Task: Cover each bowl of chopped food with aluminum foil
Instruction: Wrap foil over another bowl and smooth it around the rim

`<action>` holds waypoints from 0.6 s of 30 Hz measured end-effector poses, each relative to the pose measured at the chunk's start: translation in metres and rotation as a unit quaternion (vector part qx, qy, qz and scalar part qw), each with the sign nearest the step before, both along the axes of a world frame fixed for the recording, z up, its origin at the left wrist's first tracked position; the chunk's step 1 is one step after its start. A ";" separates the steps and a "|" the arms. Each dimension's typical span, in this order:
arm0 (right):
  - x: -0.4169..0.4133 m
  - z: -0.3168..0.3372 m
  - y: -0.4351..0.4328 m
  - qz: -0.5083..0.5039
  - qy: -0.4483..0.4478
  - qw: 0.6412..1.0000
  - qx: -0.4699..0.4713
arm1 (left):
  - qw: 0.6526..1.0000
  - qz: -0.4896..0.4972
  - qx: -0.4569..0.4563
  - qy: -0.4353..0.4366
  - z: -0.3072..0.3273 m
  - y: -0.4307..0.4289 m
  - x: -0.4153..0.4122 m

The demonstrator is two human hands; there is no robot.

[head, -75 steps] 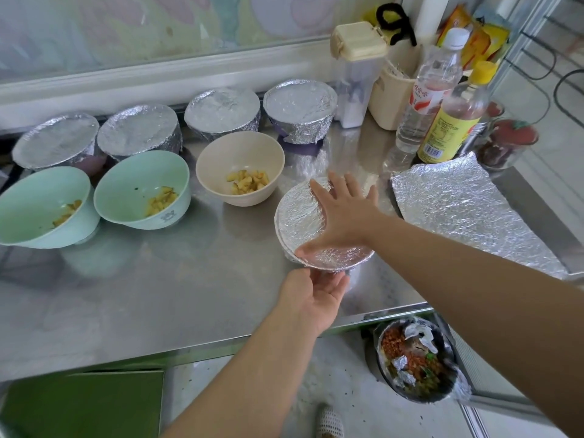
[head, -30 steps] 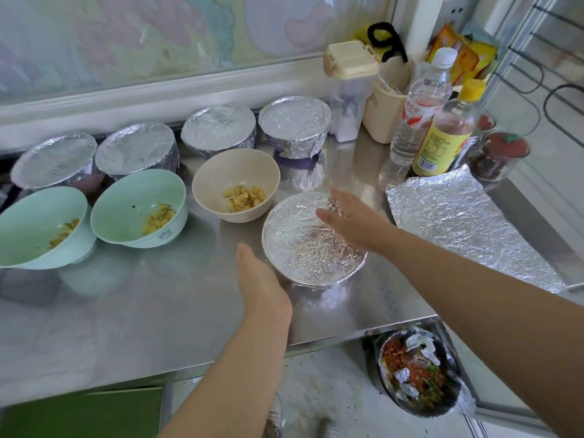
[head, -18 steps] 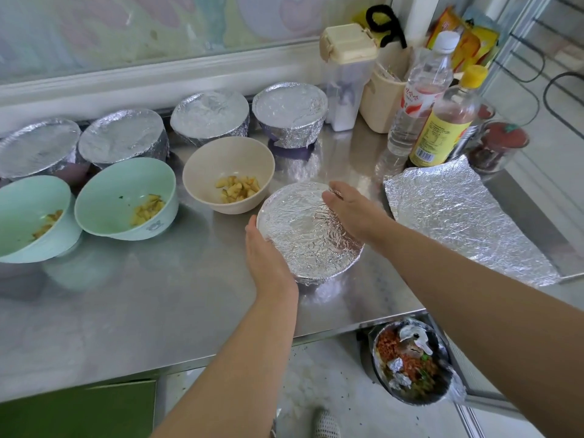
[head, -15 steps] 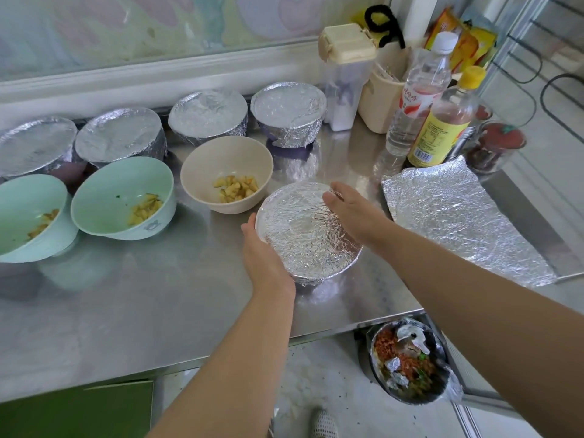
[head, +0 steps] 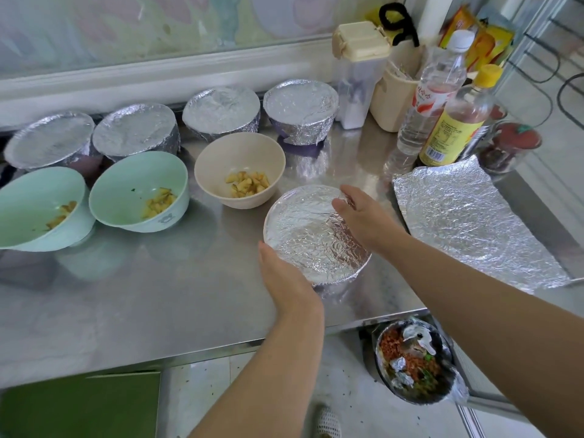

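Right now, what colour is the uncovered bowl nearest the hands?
The bowl is beige; head view.

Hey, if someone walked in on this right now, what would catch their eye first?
The left hand and right hand grip a foil-covered bowl near the steel counter's front. Four more foil-covered bowls line the back, while three open bowls of chopped food wait at left. A loose foil sheet lies at right.

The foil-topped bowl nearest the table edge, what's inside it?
Only crinkled foil shows, stretched across the foil-topped bowl; its contents are completely hidden. The uncovered beige bowl beside it holds pale chopped pieces.
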State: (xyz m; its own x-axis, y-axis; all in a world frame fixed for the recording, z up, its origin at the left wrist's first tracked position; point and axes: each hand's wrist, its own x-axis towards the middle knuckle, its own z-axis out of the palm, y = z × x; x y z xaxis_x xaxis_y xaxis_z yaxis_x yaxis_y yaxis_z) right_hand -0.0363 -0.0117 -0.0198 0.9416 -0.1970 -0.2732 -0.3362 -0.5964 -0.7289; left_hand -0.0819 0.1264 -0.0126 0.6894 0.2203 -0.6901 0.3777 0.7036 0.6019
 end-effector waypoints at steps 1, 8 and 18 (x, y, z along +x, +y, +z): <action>-0.001 -0.001 0.000 0.000 -0.002 1.000 -0.003 | 1.000 0.005 0.003 0.005 0.000 -0.001 0.002; -0.005 -0.009 0.000 -0.010 -0.008 1.000 0.003 | 1.000 0.021 -0.014 0.011 0.003 -0.006 0.008; -0.066 -0.002 -0.002 0.088 -0.286 0.943 -0.148 | 0.933 -0.135 0.314 -0.114 -0.030 0.060 -0.013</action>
State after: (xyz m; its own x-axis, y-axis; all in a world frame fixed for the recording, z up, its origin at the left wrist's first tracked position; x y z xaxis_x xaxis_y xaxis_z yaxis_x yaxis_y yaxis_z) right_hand -0.1019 -0.0142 -0.0215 0.9437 -0.0114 0.3306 0.1844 -0.8117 -0.5543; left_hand -0.0950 0.1867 -0.0428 0.8915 0.3289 -0.3116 0.3018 0.0819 0.9499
